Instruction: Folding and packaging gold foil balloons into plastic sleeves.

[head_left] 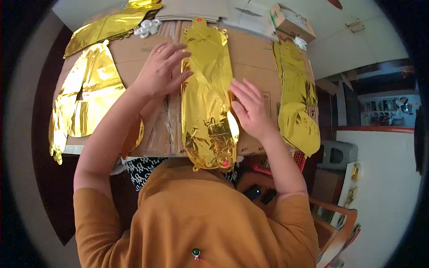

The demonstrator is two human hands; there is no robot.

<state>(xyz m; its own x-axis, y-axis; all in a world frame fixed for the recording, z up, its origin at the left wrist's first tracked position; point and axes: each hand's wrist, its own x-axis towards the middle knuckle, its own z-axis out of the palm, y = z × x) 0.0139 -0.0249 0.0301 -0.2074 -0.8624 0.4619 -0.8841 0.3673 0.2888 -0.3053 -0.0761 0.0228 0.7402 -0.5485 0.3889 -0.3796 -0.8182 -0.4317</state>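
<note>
Left hand (pixel 166 69) and right hand (pixel 252 111), loosely spread, flank the middle foil (pixel 206 85) lying on the desk (pixel 252 51), contact unclear; its near end overhangs, so the shirt (pixel 210 201) brushing it could drag or crease it.

Small cardboard box (pixel 281 22) set at far right, crumpled white wad (pixel 300 43) left beside it, metal handle (pixel 355 26) fixed farther right, grey plastic container (pixel 325 152) placed at right, wooden chair (pixel 351 217) partly seen near right.
</note>
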